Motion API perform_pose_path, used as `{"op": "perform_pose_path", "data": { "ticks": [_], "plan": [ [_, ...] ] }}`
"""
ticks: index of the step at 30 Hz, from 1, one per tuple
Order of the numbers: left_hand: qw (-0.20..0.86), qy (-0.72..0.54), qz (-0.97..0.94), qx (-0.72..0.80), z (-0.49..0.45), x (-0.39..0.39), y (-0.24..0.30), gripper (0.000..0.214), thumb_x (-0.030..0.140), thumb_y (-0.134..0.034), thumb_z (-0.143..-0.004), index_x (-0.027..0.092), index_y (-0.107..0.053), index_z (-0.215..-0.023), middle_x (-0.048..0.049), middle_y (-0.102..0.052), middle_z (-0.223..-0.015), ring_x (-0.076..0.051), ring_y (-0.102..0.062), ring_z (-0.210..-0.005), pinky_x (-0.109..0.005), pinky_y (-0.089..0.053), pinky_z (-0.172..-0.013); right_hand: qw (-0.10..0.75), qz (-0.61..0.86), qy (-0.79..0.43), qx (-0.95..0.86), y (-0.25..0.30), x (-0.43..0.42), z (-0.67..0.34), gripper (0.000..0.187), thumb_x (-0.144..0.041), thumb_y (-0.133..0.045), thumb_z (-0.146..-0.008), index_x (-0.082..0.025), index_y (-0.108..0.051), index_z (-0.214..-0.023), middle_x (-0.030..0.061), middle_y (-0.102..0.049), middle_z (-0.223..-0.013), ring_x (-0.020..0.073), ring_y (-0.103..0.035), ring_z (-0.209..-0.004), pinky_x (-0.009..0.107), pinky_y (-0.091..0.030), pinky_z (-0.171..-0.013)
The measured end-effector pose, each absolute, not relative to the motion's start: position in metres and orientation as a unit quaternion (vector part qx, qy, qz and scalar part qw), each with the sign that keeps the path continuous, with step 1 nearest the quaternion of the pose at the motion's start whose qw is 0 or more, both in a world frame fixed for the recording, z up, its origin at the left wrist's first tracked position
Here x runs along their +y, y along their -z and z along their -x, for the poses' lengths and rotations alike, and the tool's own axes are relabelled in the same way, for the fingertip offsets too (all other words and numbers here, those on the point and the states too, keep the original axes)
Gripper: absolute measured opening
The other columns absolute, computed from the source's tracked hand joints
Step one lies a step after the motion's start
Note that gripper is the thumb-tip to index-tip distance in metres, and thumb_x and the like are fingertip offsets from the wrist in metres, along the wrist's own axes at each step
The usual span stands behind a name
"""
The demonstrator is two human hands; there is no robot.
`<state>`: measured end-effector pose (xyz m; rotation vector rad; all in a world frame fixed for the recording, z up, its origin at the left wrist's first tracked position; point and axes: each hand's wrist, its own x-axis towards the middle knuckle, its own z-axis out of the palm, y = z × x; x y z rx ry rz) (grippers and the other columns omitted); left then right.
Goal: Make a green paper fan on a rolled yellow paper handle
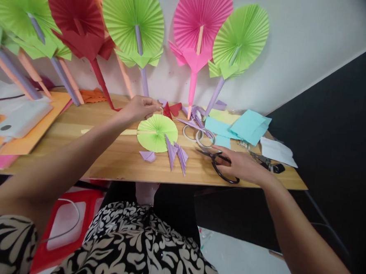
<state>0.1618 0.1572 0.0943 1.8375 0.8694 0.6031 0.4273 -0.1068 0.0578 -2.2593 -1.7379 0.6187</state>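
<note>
A round green pleated paper fan [157, 132] lies flat on the wooden table [113, 159]. My left hand [140, 108] is closed in a pinch at the fan's far edge, holding something thin I cannot make out. My right hand [241, 165] rests on the handles of black scissors [218, 162], fingers curled over them. Folded purple paper pieces [176, 153] lie between the fan and the scissors.
Green, red and pink paper fans on sticks [198, 34] lean on the wall behind. Light blue sheets [248, 126], tape rings [198, 136], white paper [275, 151] lie at right. A white device [21, 116] on orange paper sits left. A red stool [69, 223] stands below.
</note>
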Motion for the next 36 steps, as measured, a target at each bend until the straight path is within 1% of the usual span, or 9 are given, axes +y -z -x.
{"op": "perform_pose_path", "data": {
  "ticks": [4, 9, 11, 14, 18, 22, 27, 32, 36],
  "plan": [
    [0.508, -0.204, -0.769, 0.329, -0.167, 0.141, -0.097, 0.013, 0.023, -0.064, -0.085, 0.013, -0.065, -0.078, 0.0053, -0.043, -0.049, -0.005, -0.035, -0.047, -0.020, -0.024, -0.048, -0.006, 0.789, -0.053, -0.612, -0.064, -0.117, -0.421, 0.053, -0.044, -0.068, -0.081, -0.029, -0.065, -0.132, 0.0080, -0.078, -0.094, 0.0296, -0.071, -0.083, 0.033, -0.047, -0.064],
    [0.515, -0.148, -0.804, 0.258, -0.175, 0.118, -0.104, 0.017, 0.029, -0.065, -0.086, 0.013, -0.067, -0.081, 0.0057, -0.042, -0.050, -0.004, -0.034, -0.046, -0.020, -0.023, -0.047, 0.330, 0.733, -0.086, -0.589, -0.085, -0.081, -0.378, 0.040, -0.038, -0.059, -0.092, -0.028, -0.065, -0.130, 0.0077, -0.069, -0.129, 0.0282, -0.064, -0.118, 0.041, -0.053, -0.090],
    [0.524, -0.122, -0.809, 0.236, -0.175, 0.110, -0.105, 0.017, 0.029, -0.064, -0.086, 0.013, -0.067, -0.080, 0.0060, -0.041, -0.049, -0.004, -0.033, -0.045, -0.020, -0.023, -0.047, 0.468, 0.655, -0.231, -0.547, -0.082, -0.059, -0.354, 0.041, -0.037, -0.065, -0.087, -0.028, -0.067, -0.126, 0.0062, -0.070, -0.126, 0.0256, -0.064, -0.115, 0.037, -0.056, -0.084],
    [0.541, -0.100, -0.808, 0.212, -0.169, 0.102, -0.103, 0.016, 0.026, -0.063, -0.085, 0.013, -0.066, -0.077, 0.0057, -0.042, -0.050, -0.004, -0.033, -0.044, -0.020, -0.023, -0.046, 0.541, 0.588, -0.373, -0.473, -0.064, -0.036, -0.321, 0.034, -0.039, -0.074, -0.079, -0.024, -0.072, -0.110, 0.0054, -0.073, -0.104, 0.0205, -0.068, -0.090, 0.031, -0.057, -0.067],
    [0.555, -0.090, -0.798, 0.218, -0.150, 0.098, -0.092, 0.018, 0.024, -0.062, -0.084, 0.014, -0.063, -0.069, 0.0060, -0.041, -0.049, -0.004, -0.032, -0.044, -0.020, -0.023, -0.045, 0.545, 0.605, -0.367, -0.450, -0.039, -0.035, -0.295, 0.029, -0.047, -0.070, -0.083, -0.020, -0.067, -0.074, -0.0013, -0.060, -0.062, 0.0100, -0.051, -0.053, 0.023, -0.044, -0.051],
    [0.583, -0.064, -0.778, 0.224, -0.126, 0.097, -0.082, 0.032, 0.030, -0.062, -0.086, 0.015, -0.055, -0.058, 0.0047, -0.042, -0.049, -0.004, -0.033, -0.044, -0.019, -0.026, -0.046, 0.550, 0.639, -0.297, -0.449, -0.030, -0.049, -0.290, 0.028, -0.047, -0.069, -0.085, -0.020, -0.069, -0.077, -0.0014, -0.059, -0.062, 0.0109, -0.050, -0.052, 0.024, -0.041, -0.050],
    [0.648, -0.064, -0.727, 0.218, -0.111, 0.093, -0.070, 0.017, 0.027, -0.069, -0.082, 0.014, -0.064, -0.071, 0.0040, -0.051, -0.054, -0.004, -0.040, -0.046, -0.018, -0.030, -0.046, 0.540, 0.660, -0.268, -0.448, -0.030, -0.053, -0.285, 0.028, -0.046, -0.062, -0.090, -0.022, -0.075, -0.084, 0.0003, -0.062, -0.066, 0.0118, -0.052, -0.053, 0.024, -0.040, -0.046],
    [0.738, -0.117, -0.632, 0.204, -0.106, 0.081, -0.059, 0.017, 0.026, -0.064, -0.088, 0.015, -0.060, -0.077, 0.0025, -0.058, -0.057, -0.004, -0.043, -0.044, -0.018, -0.034, -0.048, 0.567, 0.707, -0.137, -0.400, -0.027, -0.053, -0.285, 0.027, -0.044, -0.061, -0.090, -0.023, -0.076, -0.099, 0.0032, -0.073, -0.084, 0.0181, -0.066, -0.072, 0.033, -0.056, -0.072],
    [0.820, -0.195, -0.493, 0.217, -0.108, 0.072, -0.054, 0.018, 0.026, -0.067, -0.088, 0.014, -0.058, -0.079, -0.0061, -0.071, -0.084, -0.009, -0.063, -0.066, -0.022, -0.047, -0.060, 0.560, 0.710, -0.044, -0.425, -0.032, -0.061, -0.272, 0.028, -0.041, -0.062, -0.092, -0.024, -0.074, -0.109, 0.0064, -0.075, -0.106, 0.0232, -0.070, -0.097, 0.039, -0.054, -0.092]
  ]
}}
